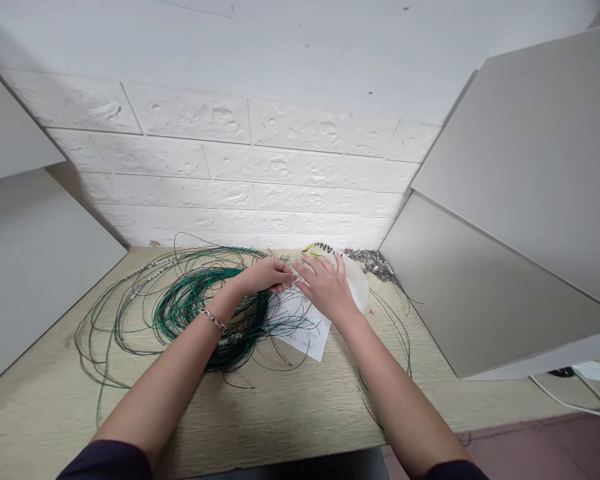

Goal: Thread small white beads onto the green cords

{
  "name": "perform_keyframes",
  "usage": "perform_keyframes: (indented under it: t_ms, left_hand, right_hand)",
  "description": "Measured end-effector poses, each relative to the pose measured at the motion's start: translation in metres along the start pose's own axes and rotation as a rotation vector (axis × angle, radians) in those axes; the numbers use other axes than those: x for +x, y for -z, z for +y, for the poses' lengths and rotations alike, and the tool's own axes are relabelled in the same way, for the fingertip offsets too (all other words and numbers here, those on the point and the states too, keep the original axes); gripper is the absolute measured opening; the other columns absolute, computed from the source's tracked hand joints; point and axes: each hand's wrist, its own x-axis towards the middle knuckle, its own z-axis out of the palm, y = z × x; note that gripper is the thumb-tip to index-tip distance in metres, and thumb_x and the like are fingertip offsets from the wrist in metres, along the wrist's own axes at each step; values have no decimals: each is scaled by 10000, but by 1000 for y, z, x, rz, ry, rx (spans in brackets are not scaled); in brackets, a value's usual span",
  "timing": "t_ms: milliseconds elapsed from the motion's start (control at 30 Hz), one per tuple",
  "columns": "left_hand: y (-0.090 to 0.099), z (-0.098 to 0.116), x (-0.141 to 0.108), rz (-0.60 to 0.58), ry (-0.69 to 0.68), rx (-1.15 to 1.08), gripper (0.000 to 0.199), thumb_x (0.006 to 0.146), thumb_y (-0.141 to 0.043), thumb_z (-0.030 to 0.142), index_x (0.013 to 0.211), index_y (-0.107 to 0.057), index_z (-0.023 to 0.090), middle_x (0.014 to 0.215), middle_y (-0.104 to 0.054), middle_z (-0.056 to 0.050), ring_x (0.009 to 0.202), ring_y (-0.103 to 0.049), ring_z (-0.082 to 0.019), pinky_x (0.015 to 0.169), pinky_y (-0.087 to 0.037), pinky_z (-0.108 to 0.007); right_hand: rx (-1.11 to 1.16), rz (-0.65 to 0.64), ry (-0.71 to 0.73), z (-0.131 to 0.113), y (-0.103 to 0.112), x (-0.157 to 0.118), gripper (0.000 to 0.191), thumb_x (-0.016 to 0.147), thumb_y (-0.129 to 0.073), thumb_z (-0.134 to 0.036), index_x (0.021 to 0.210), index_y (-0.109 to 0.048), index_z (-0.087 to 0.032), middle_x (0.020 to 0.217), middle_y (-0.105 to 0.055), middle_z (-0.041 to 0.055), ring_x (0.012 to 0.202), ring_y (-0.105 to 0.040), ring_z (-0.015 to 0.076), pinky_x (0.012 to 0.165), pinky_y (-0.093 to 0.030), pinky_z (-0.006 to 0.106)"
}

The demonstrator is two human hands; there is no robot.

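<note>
My left hand is pinched closed near the middle of the table, above the right end of a large coil of green and black wires. What its fingertips hold is too small to make out. My right hand is close beside it, fingers spread, its thumb near the left fingertips, over a whitish round bag with printed letters. Under both hands lies a white paper with handwriting, and loose wire ends cross it.
A heap of small grey bits lies against the white brick-patterned wall. Grey panels stand at both sides. Thin wires curve over the wooden table on the right. White cables hang at the far right.
</note>
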Motion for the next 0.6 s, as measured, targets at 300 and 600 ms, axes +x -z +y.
perform_keyframes:
  t_ms: [300, 600]
  left_hand:
    - [2, 13, -11, -59, -39, 52, 257, 642, -610, 383, 675, -580, 130, 605, -566, 4, 507, -473, -75, 513, -394, -213]
    - [18, 28, -29, 120, -202, 326, 211, 726, -520, 368, 715, -573, 164, 585, -519, 9, 544, -462, -100, 522, -347, -218]
  right_hand:
    - [213, -126, -139, 17, 17, 4, 181, 844, -454, -261, 736, -592, -213, 726, -643, 15, 682, -561, 156, 799, -389, 345]
    - [19, 497, -569, 80, 147, -55, 227, 814, -456, -409, 742, -539, -211, 643, -561, 54, 595, -527, 148, 542, -387, 295]
